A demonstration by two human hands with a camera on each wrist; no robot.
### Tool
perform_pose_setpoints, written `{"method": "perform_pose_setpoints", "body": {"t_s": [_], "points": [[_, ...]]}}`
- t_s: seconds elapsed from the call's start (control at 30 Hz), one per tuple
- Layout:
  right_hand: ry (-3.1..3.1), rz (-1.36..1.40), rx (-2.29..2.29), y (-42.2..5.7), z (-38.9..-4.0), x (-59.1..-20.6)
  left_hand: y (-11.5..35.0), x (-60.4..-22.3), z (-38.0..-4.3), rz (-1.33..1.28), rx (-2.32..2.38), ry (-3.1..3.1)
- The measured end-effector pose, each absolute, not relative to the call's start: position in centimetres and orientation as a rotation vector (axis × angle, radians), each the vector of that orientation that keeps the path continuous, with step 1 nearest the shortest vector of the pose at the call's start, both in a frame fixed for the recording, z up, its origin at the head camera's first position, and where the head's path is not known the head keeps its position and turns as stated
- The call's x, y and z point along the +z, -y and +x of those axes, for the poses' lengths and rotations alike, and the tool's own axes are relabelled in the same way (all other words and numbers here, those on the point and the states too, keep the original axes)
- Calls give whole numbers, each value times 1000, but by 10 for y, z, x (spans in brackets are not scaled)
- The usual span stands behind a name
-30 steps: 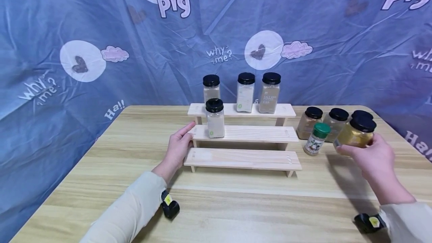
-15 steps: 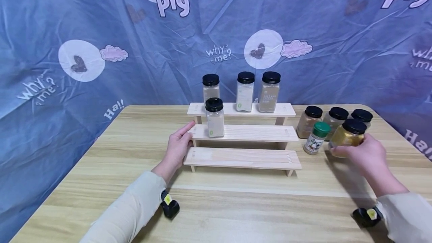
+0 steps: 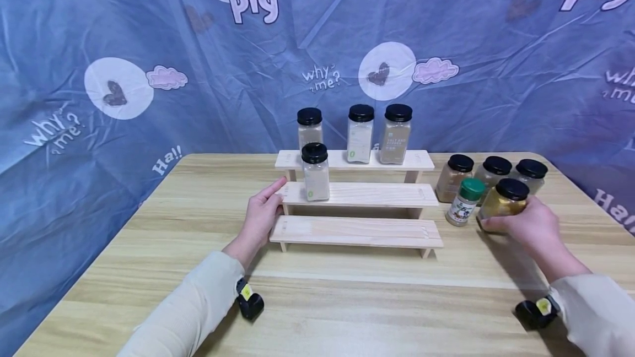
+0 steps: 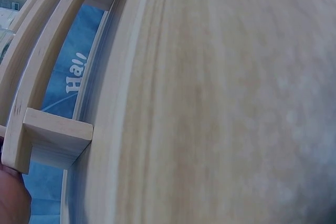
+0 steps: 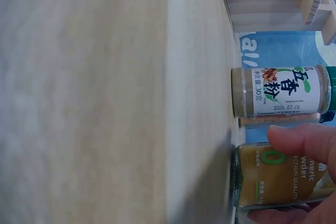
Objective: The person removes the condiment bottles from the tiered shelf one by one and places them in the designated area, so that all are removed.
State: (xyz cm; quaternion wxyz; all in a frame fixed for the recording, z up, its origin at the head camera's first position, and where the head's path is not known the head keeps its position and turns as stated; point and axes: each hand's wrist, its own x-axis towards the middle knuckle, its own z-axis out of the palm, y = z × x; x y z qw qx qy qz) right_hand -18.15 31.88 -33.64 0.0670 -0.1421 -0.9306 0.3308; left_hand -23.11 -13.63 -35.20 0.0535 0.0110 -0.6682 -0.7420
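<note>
My right hand [image 3: 533, 227] grips a square glass jar of yellow turmeric powder [image 3: 501, 206] with a black lid, its thumb across the near side. In the right wrist view the turmeric jar [image 5: 273, 177] has its base close to the tabletop, beside a green-capped five-spice shaker [image 5: 283, 92]. My left hand [image 3: 259, 219] rests against the left end of a three-tier wooden rack [image 3: 377, 194], index finger extended along it. A white-powder jar [image 3: 316, 180] stands on the middle tier. The top tier bears a salt and pepper jar [image 3: 396, 139], another white-powder jar [image 3: 360, 139] and a partly hidden jar [image 3: 310, 131].
Behind the shaker stands a black-lidded brown spice jar [image 3: 452, 183]. To its right are a second black-lidded jar [image 3: 488, 175] and a third jar [image 3: 533, 175], partly covered. A blue printed cloth [image 3: 223, 98] hangs behind the wooden table [image 3: 317, 307].
My right hand has moved the turmeric jar left and down, closer to the shaker, uncovering more of the rear right jar. My left hand has stayed at the rack.
</note>
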Motion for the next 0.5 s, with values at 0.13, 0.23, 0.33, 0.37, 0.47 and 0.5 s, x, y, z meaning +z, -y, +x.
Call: {"method": "perform_pose_setpoints", "body": {"t_s": [0.13, 0.23, 0.33, 0.37, 0.47, 0.5], "points": [[2804, -411, 1007, -320, -183, -339, 136, -354, -232, 36, -2260, 2026], [2802, -408, 1019, -320, -185, -340, 136, -354, -233, 32, -2262, 2024], [2806, -417, 1042, -321, -186, -340, 137, -354, -233, 33, -2255, 2023], [2807, -418, 1053, -321, -187, -340, 137, -354, -233, 37, -2254, 2022], [2811, -419, 1073, -321, -187, -339, 137, -353, -234, 41, -2252, 2019], [2813, -412, 1077, -321, -187, -339, 137, -353, -234, 38, -2255, 2017]]}}
